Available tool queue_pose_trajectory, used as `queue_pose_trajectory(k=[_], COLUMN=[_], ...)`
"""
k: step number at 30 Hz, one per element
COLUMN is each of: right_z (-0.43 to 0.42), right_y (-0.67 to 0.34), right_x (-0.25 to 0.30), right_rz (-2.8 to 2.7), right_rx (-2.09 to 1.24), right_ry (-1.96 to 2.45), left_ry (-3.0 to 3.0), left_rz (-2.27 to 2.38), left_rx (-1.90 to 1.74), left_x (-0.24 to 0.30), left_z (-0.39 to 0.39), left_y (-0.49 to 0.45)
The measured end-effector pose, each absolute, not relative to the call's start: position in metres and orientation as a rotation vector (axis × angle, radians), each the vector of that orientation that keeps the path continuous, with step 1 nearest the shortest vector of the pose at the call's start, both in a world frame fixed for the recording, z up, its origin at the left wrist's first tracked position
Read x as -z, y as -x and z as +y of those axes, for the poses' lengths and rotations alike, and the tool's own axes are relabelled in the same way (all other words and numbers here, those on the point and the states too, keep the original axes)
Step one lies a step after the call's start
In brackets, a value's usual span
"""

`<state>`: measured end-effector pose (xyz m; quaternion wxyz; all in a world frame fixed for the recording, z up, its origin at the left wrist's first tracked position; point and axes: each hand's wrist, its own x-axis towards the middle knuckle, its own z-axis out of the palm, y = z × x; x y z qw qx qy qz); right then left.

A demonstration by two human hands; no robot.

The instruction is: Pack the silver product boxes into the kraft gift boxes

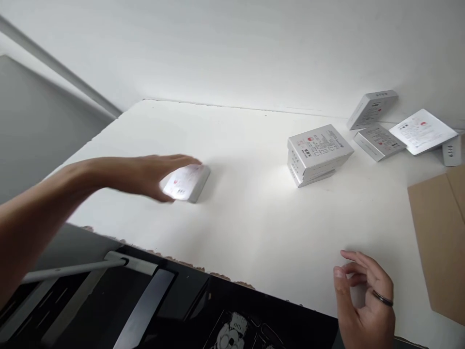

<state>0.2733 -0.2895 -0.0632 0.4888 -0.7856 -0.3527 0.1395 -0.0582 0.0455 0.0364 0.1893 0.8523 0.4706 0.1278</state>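
Observation:
My left hand [152, 174] reaches out over the white table [236, 213] and holds a small white box [187, 182] with red print, thumb under it and fingers along its top; the hand and box are blurred by motion. My right hand [365, 300] hovers near the table's front edge at the lower right, fingers loosely curled and apart, holding nothing, a dark ring on one finger. A stack of similar white boxes [317, 152] sits in the middle right of the table.
Three more white boxes [378, 140] lie scattered at the far right by the wall, one leaning. A brown cardboard sheet [441, 242] lies at the right edge. A dark frame with metal bars [109, 291] sits below the table's front edge.

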Motion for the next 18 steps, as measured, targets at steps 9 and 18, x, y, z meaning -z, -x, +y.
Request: queue_pose_trajectory(k=[9, 18], right_z=[-0.282, -0.272], right_y=[-0.262, -0.268], right_x=[0.061, 0.069], right_rz=[-0.952, -1.195], right_rx=[-0.224, 0.156], right_ry=[1.958, 1.843], left_ry=[-2.792, -2.959], left_rz=[0.951, 0.898], left_rx=[-0.234, -0.116], left_x=[-0.096, -0.104], left_z=[0.092, 0.085], left_y=[-0.066, -0.343])
